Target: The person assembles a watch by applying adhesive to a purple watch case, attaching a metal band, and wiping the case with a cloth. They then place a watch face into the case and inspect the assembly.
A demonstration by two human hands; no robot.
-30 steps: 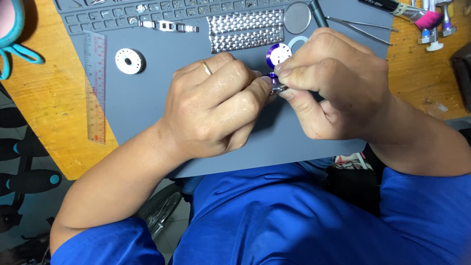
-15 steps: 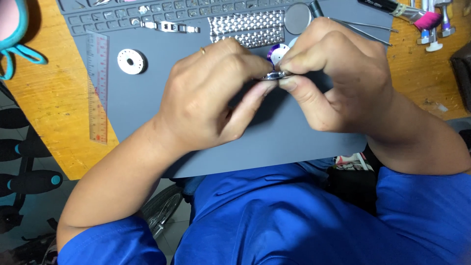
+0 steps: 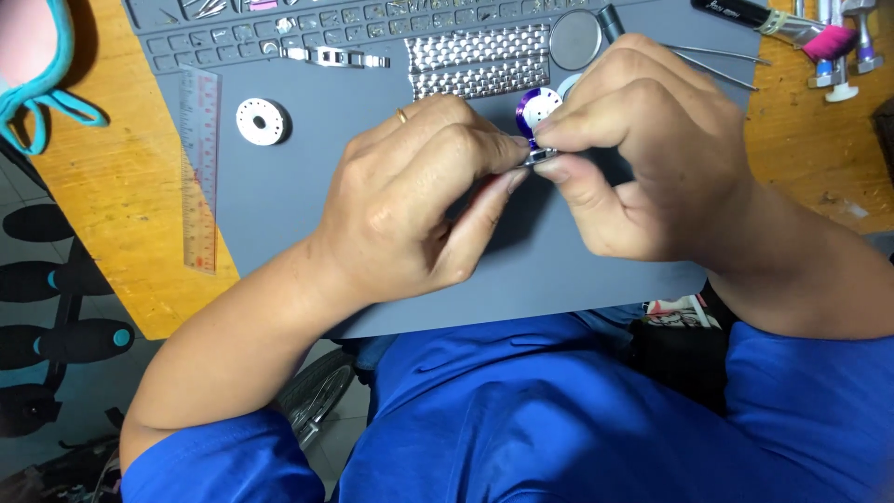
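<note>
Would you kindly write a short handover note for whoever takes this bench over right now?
Left hand: fingers pinch a small metal part from the left.
Right hand: fingers grip the same part from the right, above the grey mat.
A purple-rimmed round piece sits just behind the fingertips; whether it is joined to the part cannot be told.
On the mat: metal link bracelet, white disc, clear ruler.
Done: part in hand. Left: it is not yet set down.

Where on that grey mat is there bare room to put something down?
The widest bare patch of the grey mat lies between the clear ruler and the left hand, below the white disc. A strip below the right hand is free too. The mat's top edge is crowded: metal watch band, round lens, tweezers.
</note>
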